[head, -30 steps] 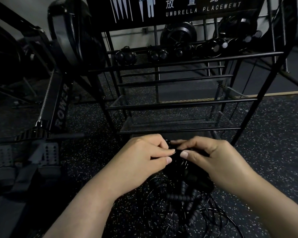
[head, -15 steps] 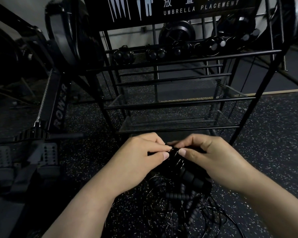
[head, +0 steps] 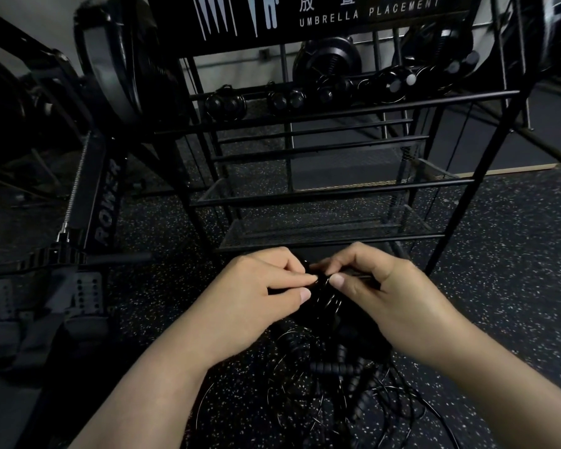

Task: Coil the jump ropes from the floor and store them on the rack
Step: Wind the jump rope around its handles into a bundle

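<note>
A black coiled jump rope bundle sits between my two hands, just in front of the black metal rack. My left hand pinches the bundle from the left with thumb and fingers. From the right, my right hand pinches it, fingers curled over the top. Below them a tangle of black jump ropes with ribbed handles lies on the speckled floor. Several coiled ropes rest on the rack's top shelf.
A rowing machine stands at the left, its foot plates near my left arm. The rack's mesh lower shelves are right behind my hands. Speckled rubber floor stretches to the right.
Both hands stay together on the bundle and have shifted slightly up towards the rack; the fingertips have moved a little on the rope.
</note>
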